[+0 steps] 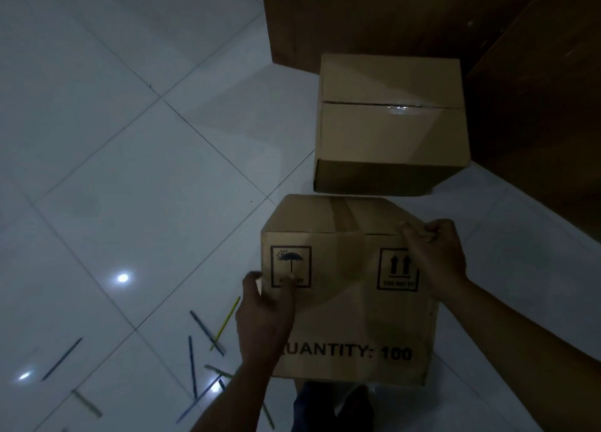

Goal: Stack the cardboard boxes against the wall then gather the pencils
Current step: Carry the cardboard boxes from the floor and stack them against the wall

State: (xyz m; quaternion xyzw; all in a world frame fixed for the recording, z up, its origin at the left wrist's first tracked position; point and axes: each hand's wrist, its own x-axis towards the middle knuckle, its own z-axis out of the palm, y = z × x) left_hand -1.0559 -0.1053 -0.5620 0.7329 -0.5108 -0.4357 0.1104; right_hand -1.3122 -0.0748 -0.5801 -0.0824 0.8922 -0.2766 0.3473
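Observation:
A cardboard box printed "QUANTITY: 100" (348,314) is held low in front of me, tilted. My left hand (265,314) grips its left edge by the umbrella symbol. My right hand (432,256) clamps its upper right corner beside the arrows symbol. A second, taped cardboard box (390,129) rests on the floor just beyond it, close to the brown wooden wall (406,15). Several pencils (205,334), blue and yellow, lie scattered on the white tiles at lower left.
White glossy floor tiles (113,171) spread to the left with light reflections. A dark wooden panel (536,122) runs along the right side. My feet (335,402) show under the held box.

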